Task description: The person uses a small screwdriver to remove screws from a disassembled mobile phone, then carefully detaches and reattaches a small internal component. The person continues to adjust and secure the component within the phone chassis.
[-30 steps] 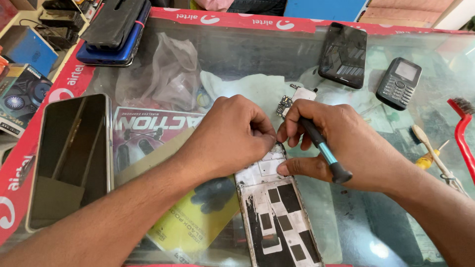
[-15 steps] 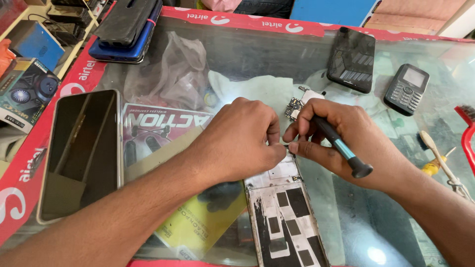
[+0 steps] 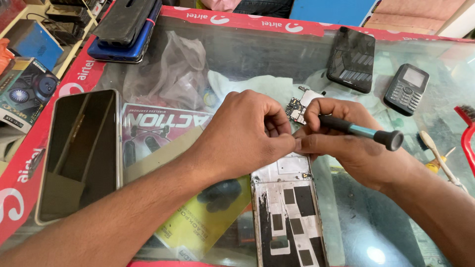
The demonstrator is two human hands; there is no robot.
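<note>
Left hand (image 3: 242, 136): it sits over the top end of the opened phone frame (image 3: 289, 212), fingers (image 3: 277, 123) curled in narrow, thumb and forefinger pinched together at the tip; what they pinch is too small to tell.
Right hand (image 3: 346, 143): its fingers are wrapped around a screwdriver (image 3: 361, 131), whose black and teal handle points right; its thumb tip meets the left fingertips.
Phone frame: it lies flat on the glass surface (image 3: 376, 217) just below both hands, showing white metal with black patches inside.
Circuit board (image 3: 297, 106): a small board lies just behind the hands, on a white cloth (image 3: 247, 84).
Left side: a large phone (image 3: 79, 153) lies screen up, well apart from the hands.
Far right: a black phone (image 3: 351, 59) and a keypad phone (image 3: 406, 89) lie near each other; a red brush (image 3: 467, 138) sits at the edge.
</note>
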